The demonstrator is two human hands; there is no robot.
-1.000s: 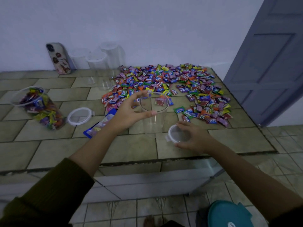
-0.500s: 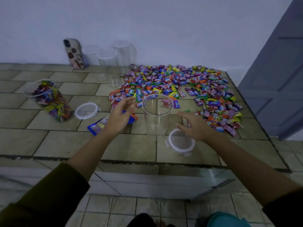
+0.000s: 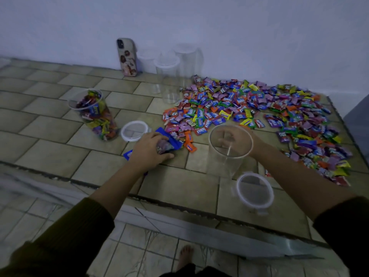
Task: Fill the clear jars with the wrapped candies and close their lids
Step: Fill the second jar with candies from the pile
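Note:
An empty clear jar point(image 3: 227, 166) stands open near the front of the tiled counter. My right hand point(image 3: 237, 139) reaches round its far side, and its curled fingers show through the clear wall. The jar's white-rimmed lid point(image 3: 254, 190) lies flat just in front of it. A wide pile of wrapped candies point(image 3: 259, 112) covers the counter behind and to the right. My left hand point(image 3: 148, 149) grips a blue candy bag point(image 3: 172, 141) lying left of the jar. Further left stands a jar filled with candies point(image 3: 93, 114), open, with its lid point(image 3: 134, 130) beside it.
Three more empty clear jars point(image 3: 169, 76) stand at the back wall beside a phone point(image 3: 127, 56) leaning upright. The counter's front edge point(image 3: 179, 204) runs below my arms, with tiled floor beneath. A grey door point(image 3: 357, 120) is at the right.
My left hand let go of the empty jar and moved left onto the blue bag. My right hand left the lid on the counter and went up round the jar.

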